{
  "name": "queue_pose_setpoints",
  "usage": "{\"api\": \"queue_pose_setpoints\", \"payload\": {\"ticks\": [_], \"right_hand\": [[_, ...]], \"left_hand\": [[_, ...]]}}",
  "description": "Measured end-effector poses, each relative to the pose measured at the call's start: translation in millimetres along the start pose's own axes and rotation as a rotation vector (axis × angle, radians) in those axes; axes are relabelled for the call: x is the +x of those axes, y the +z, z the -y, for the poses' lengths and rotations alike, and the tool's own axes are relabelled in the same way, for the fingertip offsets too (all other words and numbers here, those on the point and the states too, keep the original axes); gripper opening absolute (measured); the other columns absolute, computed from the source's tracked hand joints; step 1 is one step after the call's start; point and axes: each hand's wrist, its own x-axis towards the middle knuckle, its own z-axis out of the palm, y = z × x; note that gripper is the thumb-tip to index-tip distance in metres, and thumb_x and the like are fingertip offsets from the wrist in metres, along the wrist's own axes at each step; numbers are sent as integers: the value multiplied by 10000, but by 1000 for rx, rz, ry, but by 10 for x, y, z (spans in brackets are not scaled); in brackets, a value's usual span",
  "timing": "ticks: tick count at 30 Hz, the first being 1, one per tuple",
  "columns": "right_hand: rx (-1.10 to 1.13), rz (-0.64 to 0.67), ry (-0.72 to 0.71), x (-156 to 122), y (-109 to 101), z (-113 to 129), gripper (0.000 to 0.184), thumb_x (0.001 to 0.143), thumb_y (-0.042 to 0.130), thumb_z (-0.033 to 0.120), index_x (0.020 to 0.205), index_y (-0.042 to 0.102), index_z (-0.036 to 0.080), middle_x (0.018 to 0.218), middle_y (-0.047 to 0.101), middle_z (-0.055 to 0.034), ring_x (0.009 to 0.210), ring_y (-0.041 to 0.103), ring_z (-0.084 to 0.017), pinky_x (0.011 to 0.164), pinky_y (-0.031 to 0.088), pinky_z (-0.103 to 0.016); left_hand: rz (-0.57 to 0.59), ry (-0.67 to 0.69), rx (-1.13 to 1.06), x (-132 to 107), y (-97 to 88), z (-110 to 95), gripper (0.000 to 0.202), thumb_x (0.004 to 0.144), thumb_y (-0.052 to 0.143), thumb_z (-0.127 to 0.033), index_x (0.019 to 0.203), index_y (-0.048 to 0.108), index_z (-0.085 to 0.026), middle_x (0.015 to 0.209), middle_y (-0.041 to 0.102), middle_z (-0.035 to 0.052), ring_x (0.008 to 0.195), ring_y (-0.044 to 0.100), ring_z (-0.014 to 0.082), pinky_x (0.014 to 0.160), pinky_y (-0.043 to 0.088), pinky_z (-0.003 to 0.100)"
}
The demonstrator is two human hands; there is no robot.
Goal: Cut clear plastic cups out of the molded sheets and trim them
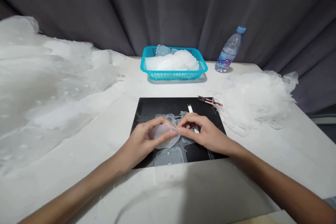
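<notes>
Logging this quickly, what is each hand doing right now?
Left hand: closed, pinching a thin translucent plastic piece over the black mat.
Right hand: closed, fingertips pinching the same piece's edge.

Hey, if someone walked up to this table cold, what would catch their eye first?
Probably the black mat at the table's centre, where the left hand and right hand pinch a translucent plastic piece between their fingertips. Behind it stands a turquoise basket heaped with white material, with a water bottle to its right.
</notes>
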Motion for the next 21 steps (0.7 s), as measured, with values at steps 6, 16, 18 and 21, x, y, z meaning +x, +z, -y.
{"api": "queue_pose_setpoints", "payload": {"ticks": [6, 16, 18, 21], "right_hand": [[-219, -206, -15, 85, 86, -177, 181, 1022, 559, 240, 863, 624, 182, 847, 602, -12, 798, 548, -158, 754, 414, -302], [-278, -553, -131, 100, -188, -149, 194, 1043, 570, 334, 1154, 669, 210, 1006, 651, -51, 844, 573, -174, 786, 470, -335], [-257, -351, -230, 21, -133, -52, 144, 1026, 623, 322, 1111, 689, 227, 978, 678, -37, 879, 587, -179, 787, 473, -333], [-255, -202, -375, -56, -30, 50, 107, 974, 717, 250, 1076, 693, 229, 959, 721, -18, 898, 609, -178, 821, 481, -349]], "left_hand": [[98, 703, 208, -251, 128, 91, 322, 1035, 540, -170, 1312, 691, -229, 1122, 794, 105, 1025, 746, 256, 916, 586, 363], [-90, 1, -414, 7, 101, -27, 115, 962, 739, -314, 991, 703, -208, 979, 762, 25, 927, 724, 159, 820, 554, 224], [-85, 25, -496, 12, 91, -38, 84, 968, 731, -276, 991, 697, -203, 1023, 768, 37, 991, 728, 167, 876, 561, 239], [-106, 79, -529, -1, 98, -50, 45, 962, 735, -226, 987, 704, -204, 1014, 761, 29, 978, 723, 147, 870, 564, 223]]}}
